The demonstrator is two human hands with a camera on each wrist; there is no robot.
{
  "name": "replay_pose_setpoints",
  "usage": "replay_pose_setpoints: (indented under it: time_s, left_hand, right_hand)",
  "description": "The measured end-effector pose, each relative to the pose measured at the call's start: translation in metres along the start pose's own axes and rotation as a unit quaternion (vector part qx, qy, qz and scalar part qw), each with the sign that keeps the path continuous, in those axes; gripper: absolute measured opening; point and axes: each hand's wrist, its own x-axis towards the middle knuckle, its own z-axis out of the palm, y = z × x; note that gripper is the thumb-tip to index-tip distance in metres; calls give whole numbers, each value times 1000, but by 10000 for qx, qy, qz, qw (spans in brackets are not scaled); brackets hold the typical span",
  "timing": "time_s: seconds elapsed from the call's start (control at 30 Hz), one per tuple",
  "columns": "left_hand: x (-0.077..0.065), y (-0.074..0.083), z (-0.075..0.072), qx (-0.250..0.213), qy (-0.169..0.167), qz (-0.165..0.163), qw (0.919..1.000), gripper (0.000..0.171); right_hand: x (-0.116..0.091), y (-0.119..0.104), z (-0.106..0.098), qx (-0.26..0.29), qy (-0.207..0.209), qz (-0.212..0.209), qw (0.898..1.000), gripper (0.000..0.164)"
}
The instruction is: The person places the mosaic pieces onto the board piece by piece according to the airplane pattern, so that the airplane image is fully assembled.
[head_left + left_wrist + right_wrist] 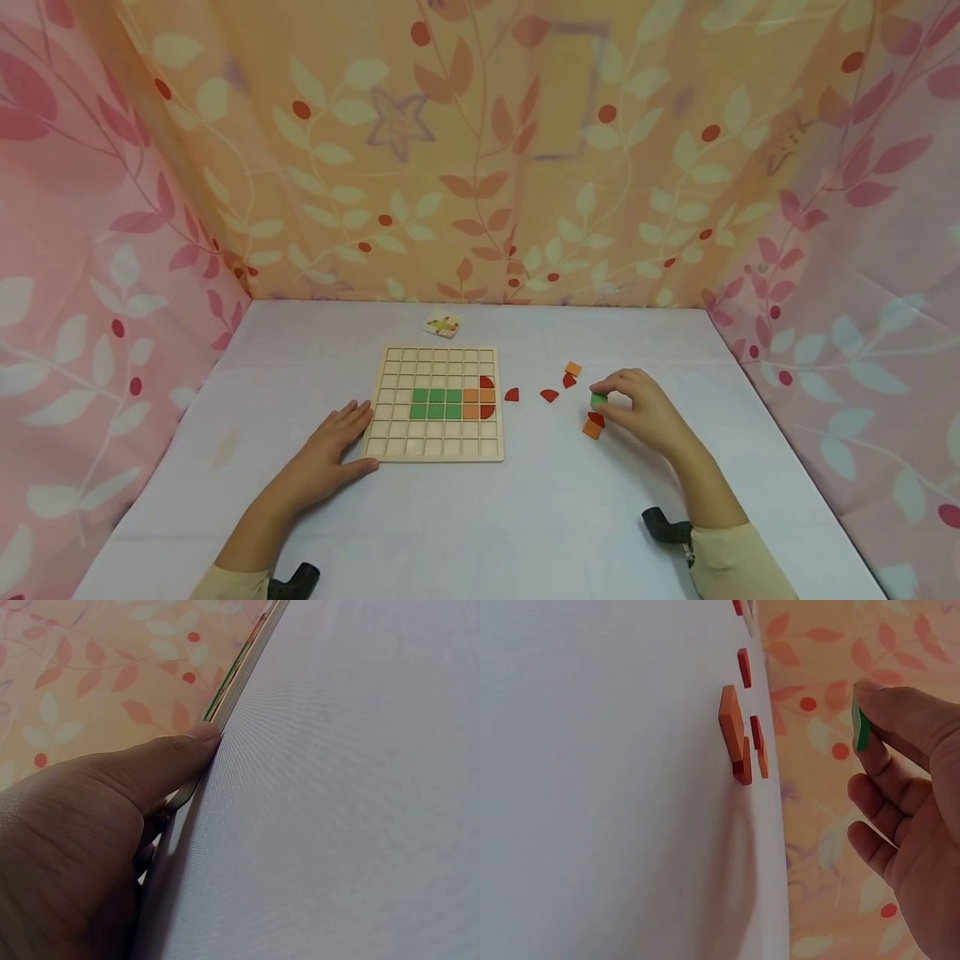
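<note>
My right hand [647, 410] pinches a green square tile [861, 724] between thumb and forefinger, and the right wrist view shows it raised off the table. Flat on the table, my left hand [330, 454] lies along the wooden grid board [427, 450], its fingers extended at the left side and the thumb [176, 761] against the corner nearest me. Set into the board are a block of green tiles [437, 404], several orange squares [470, 404] and two red rounded pieces [487, 412].
Loose red rounded pieces [550, 396] are scattered right of the board. One orange square [573, 368] lies behind my right hand and another orange square [592, 429] in front of it. Behind the board sits a small patterned card [442, 324]. Floral curtains [480, 150] enclose the table.
</note>
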Motion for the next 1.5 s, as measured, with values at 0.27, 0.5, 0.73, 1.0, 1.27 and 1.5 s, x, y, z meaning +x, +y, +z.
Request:
replay_pose_setpoints:
  time_s: [0.27,0.5,0.73,1.0,1.27,1.5]
  left_hand:
    - [1,-3,2,77,24,58,10000,89]
    - [0,-4,2,84,27,47,10000,89]
    - [0,-4,2,76,16,-4,10000,90]
    - [0,-4,2,69,94,89,9999,89]
    - [0,-5,2,85,15,23,10000,90]
    - [0,-6,4,115,67,95,9999,90]
  right_hand:
    - [21,-20,6,24,36,-205,9998,23]
    - [43,-49,20,63,-24,-327,9994,24]
    - [64,-75,42,52,-126,-604,9981,24]
    - [77,-104,69,139,-188,-742,9970,24]
    - [91,-130,97,268,-310,-1017,9940,25]
    - [100,-149,123,265,-385,-1332,9900,28]
